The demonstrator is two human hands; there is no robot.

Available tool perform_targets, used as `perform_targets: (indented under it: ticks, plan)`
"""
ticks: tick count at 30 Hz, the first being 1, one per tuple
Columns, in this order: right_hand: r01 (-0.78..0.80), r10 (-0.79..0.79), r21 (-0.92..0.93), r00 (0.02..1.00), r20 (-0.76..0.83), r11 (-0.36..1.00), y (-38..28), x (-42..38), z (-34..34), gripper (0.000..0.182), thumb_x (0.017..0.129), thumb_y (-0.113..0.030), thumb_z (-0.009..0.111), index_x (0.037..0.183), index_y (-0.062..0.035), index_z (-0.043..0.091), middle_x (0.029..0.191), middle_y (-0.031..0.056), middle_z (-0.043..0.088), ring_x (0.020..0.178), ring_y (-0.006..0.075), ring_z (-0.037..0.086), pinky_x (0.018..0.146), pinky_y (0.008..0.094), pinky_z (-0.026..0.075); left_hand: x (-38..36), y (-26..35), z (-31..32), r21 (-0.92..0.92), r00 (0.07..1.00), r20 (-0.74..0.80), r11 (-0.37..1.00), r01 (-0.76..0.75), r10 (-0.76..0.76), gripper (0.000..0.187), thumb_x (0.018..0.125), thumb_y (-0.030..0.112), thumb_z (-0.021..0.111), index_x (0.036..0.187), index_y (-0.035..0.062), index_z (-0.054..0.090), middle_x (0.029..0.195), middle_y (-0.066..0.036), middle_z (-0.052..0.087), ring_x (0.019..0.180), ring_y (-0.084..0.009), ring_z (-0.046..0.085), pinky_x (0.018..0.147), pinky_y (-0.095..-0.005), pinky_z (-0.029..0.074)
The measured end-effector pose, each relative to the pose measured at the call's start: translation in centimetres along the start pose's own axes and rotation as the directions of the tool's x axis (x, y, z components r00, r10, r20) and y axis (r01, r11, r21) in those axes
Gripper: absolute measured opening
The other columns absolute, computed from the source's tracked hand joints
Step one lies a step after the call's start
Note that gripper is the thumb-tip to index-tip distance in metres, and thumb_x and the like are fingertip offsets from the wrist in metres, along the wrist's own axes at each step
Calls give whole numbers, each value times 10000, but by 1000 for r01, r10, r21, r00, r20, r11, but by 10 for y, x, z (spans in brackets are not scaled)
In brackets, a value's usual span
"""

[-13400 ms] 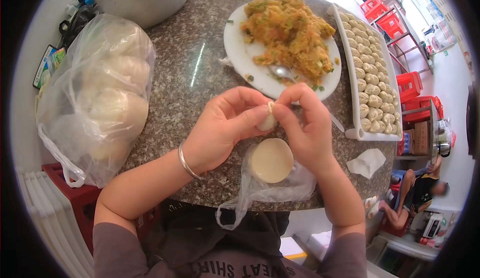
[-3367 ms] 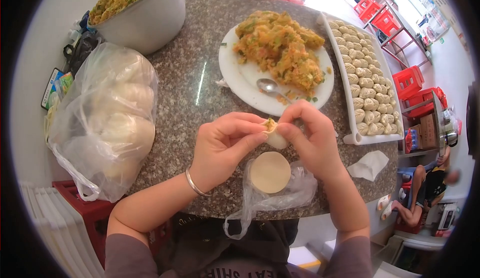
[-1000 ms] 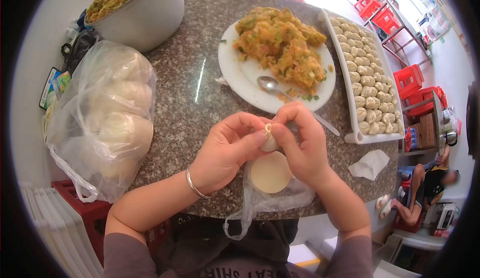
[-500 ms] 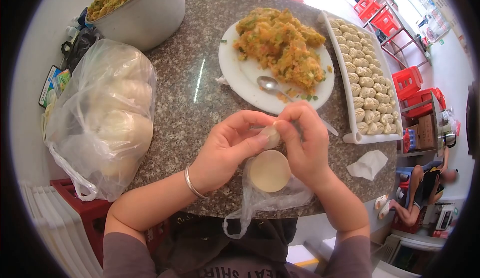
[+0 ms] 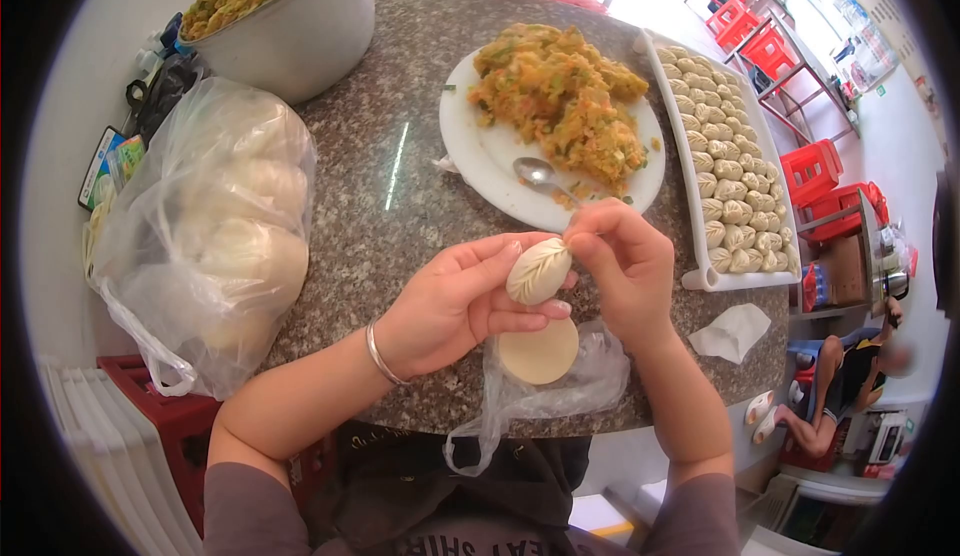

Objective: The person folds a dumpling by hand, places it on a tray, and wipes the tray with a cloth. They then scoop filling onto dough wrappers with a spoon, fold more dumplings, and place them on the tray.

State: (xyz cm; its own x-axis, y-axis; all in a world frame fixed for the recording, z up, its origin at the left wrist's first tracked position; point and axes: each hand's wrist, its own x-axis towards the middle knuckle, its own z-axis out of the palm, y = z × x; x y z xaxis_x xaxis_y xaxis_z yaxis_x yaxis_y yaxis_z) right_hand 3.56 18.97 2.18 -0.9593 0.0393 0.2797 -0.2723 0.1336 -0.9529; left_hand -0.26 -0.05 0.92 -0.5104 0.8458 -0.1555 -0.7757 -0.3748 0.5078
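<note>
Tissue (image 5: 730, 333): white and crumpled, lying near the right edge of the tabletop (image 5: 400, 256)
Black bag (image 5: 165, 96): left of the tabletop, towards its far end
Packet (image 5: 127, 156): green and yellow, left of the tabletop
Red crate (image 5: 180, 414): left of the tabletop's near part, lower down
White panels (image 5: 105, 436): ribbed, upright, further left of the tabletop
Red stools (image 5: 810, 171): several, right of and beyond the tabletop
Side table (image 5: 868, 241): right of the tabletop
Cardboard box (image 5: 847, 268): brown, right of the tabletop
Kettle (image 5: 897, 283): metal, well right of the tabletop
Seated person (image 5: 855, 376): dark clothing, light footwear, lower right of the tabletop
Wall notices (image 5: 855, 1): far right of the tabletop, too small to read
</note>
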Motion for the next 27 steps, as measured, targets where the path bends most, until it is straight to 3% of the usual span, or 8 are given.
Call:
perform_targets:
  ticks: [4,7,11,15,17,24,26,27]
  plan:
    - [74,-63,-141,995,82,987,1,5,-10,195,773,-29,698,949,-8,618,886,81,616,831,150,577,746,279,452,0,0,-1,22,1000,-3,999,-27,27,448,994,244,438,1370,13,357,1173,-157,578,1012,-271,634,863,-325,549]
    - [91,-34,-247,973,226,965,-28,5,-3,629,687,-105,775,1258,-53,519,991,82,601,962,200,573,844,326,452,-1,-2,9,163,983,-154,984,-74,99,472,984,230,467,1388,28,332,1165,-138,582,1027,-238,623,861,-333,546]
    - [231,-20,-434,899,437,871,-39,6,-15,406,716,-167,752,1077,-62,599,1001,133,609,966,312,574,867,389,438,-5,-4,11,334,971,-222,943,-15,94,441,954,149,514,1361,42,382,1137,-117,591,1062,-171,586,870,-324,528]
    - [1,-23,-588,999,-29,809,-38,31,-73,330,716,-202,757,984,-45,644,920,118,639,893,239,609,794,337,477,-4,-8,6,750,972,-11,645,-148,235,378,862,128,620,1220,41,538,1186,-111,586,1078,-258,580,928,-386,473]
    - [-84,-81,-693,976,-202,716,-22,52,-127,326,757,-231,744,992,-33,637,888,112,669,804,193,636,742,321,493,-1,-6,6,954,913,291,-158,-255,285,320,765,147,708,1061,47,638,1141,-123,604,1106,-337,546,965,-427,421]
    - [-355,-79,-426,685,-724,832,60,78,-328,273,812,-250,684,987,-41,656,836,119,696,757,164,660,688,304,504,-1,-9,5,939,918,290,-266,-218,271,231,723,184,744,916,79,675,1099,-100,615,1148,-362,501,1005,-510,337]
    - [-579,-92,-692,735,-672,431,75,75,-352,253,825,-320,640,926,-99,709,843,113,704,797,229,676,730,382,503,-2,-9,6,945,922,280,-247,-215,267,220,717,176,749,901,84,672,1086,-88,624,1143,-360,508,1008,-511,337]
    - [-578,-95,-693,735,-672,432,73,75,-349,253,825,-320,640,926,-99,709,843,113,704,797,229,676,730,382,503,-2,-9,6,951,924,278,-208,-227,263,186,732,175,735,881,95,659,1042,-67,636,1114,-334,534,1006,-531,330]
